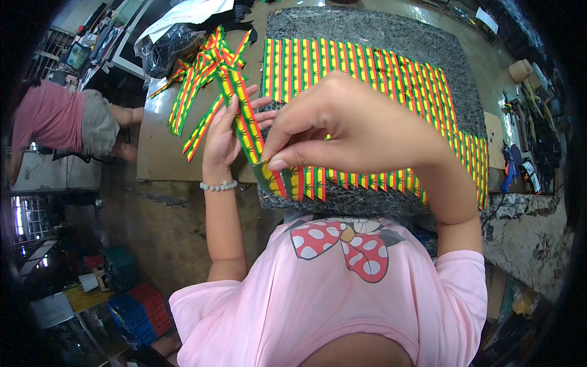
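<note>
Well left of the mottled grey slab (367,25), a second person (58,116) in pink top and grey shorts; lower left of it, stacked blue and red crates (136,313), contents indistinct. Near the slab's upper left corner, a black plastic bag (168,54), contents hidden, beside loose striped strips (199,76) in red, yellow and green with leaf motifs. At the slab's left edge, the left hand (221,140), loosely closed, thumb over and spread fingers behind the held strip (246,124), slanting from there to the right hand (342,122), above the slab, pinched on its lower, folded end. Across the slab, striped material (391,67) in matching pattern. Beyond its upper right corner, a white sheet (487,20), any print too small to read. Right of the slab, a blue tool (510,170).
</note>
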Demonstrator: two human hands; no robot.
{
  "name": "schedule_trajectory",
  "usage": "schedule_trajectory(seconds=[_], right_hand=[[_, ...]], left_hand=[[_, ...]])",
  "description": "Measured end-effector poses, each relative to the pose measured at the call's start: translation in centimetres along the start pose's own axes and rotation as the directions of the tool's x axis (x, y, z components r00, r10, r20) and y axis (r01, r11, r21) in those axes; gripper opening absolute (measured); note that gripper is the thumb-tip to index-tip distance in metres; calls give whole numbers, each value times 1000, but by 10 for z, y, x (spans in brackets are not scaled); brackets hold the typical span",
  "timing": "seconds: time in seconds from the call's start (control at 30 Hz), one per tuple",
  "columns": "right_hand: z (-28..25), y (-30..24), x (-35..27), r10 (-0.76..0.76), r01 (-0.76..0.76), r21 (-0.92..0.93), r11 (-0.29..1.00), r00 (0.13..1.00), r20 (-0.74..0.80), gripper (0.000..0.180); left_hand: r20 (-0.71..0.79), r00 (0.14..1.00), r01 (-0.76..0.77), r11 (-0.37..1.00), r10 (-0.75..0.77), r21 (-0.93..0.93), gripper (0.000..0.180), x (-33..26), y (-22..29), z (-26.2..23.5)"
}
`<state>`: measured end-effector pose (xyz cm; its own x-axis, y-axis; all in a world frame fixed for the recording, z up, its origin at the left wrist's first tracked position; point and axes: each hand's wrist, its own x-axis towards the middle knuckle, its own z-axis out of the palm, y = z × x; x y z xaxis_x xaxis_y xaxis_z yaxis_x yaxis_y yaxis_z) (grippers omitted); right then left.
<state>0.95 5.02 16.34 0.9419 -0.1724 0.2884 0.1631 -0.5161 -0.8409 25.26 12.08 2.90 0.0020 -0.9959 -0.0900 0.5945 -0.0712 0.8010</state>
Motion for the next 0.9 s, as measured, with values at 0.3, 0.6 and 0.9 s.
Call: schedule_trajectory(seconds=[0.3, 0.6, 0.9], right_hand=[[-28, 25, 29, 255, -251, 188, 949, 967, 5, 23], [-18, 88, 33, 348, -355, 2, 935, 915, -204, 28], [7, 143, -14, 312, -344, -379, 859, 939, -145, 31]], left_hand=[[187, 979, 41, 972, -86, 230, 58, 3, -13, 49], [95, 989, 96, 973, -118, 209, 52, -8, -13, 60], [56, 984, -155, 966, 170, -208, 38, -41, 19, 6]])
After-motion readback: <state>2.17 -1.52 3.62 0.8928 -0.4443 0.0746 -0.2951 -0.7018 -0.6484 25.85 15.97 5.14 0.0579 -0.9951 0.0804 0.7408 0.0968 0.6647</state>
